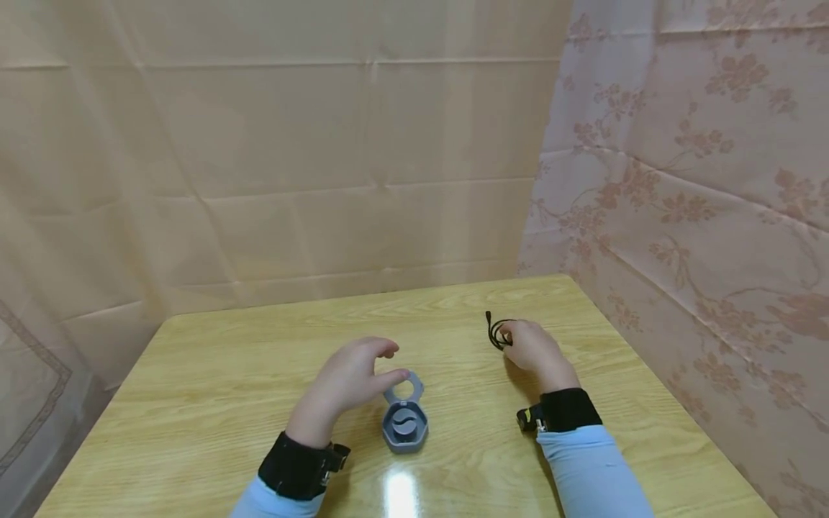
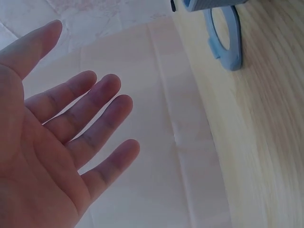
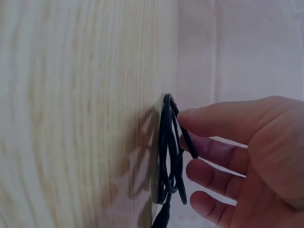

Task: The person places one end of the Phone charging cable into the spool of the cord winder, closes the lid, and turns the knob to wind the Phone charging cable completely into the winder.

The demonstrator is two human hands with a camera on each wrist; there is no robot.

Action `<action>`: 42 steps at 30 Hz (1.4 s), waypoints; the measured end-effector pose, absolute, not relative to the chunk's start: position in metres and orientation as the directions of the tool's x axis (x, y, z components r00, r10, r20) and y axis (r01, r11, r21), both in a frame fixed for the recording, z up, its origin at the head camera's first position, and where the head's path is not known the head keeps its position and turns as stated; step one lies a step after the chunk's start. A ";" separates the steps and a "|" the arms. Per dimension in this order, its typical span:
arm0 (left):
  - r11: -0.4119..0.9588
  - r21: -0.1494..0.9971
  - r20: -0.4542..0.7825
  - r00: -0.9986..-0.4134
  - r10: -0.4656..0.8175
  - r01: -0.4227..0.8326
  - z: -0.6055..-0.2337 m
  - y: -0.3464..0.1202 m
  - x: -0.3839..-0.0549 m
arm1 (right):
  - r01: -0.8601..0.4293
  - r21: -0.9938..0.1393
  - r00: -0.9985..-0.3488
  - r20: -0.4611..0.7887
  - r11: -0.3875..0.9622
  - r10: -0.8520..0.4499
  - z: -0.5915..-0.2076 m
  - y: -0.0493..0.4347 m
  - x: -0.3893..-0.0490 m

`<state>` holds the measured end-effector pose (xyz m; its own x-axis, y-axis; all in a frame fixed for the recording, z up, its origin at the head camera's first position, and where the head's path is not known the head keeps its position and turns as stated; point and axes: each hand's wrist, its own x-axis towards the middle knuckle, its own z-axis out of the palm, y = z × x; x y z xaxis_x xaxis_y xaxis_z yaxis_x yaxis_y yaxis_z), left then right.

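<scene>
A coiled black cable lies at the right of the table, a plug end sticking out of the coil. My right hand pinches one strand of it between thumb and index finger, while the other fingers stay loosely bent beside the coil. Left of that sits a grey-blue six-sided case, its ring-shaped lid swung back and a round hub with a curved slot inside. My left hand hovers just left of and above the case, fingers apart and palm bare in the left wrist view.
The wooden table has a back edge close to a beige curtain. A pink flowered cloth hangs along the right side. Light glares off the tabletop in front of the case.
</scene>
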<state>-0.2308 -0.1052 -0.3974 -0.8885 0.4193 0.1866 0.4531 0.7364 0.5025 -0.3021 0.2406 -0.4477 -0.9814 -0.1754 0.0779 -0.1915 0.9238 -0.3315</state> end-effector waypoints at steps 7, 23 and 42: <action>0.724 0.525 0.149 -0.885 0.440 0.448 -0.400 -0.100 -0.232 | -0.223 -0.353 -0.974 0.055 0.909 -0.218 -0.449 0.243 -0.304; 0.746 0.517 0.129 -0.900 0.417 0.420 -0.404 -0.099 -0.234 | -0.262 -0.364 -0.965 0.096 0.894 -0.244 -0.433 0.248 -0.296; 0.770 0.451 0.229 -0.892 0.390 0.452 -0.386 -0.107 -0.242 | -0.276 -0.559 -0.947 0.295 0.782 -0.124 -0.419 0.242 -0.288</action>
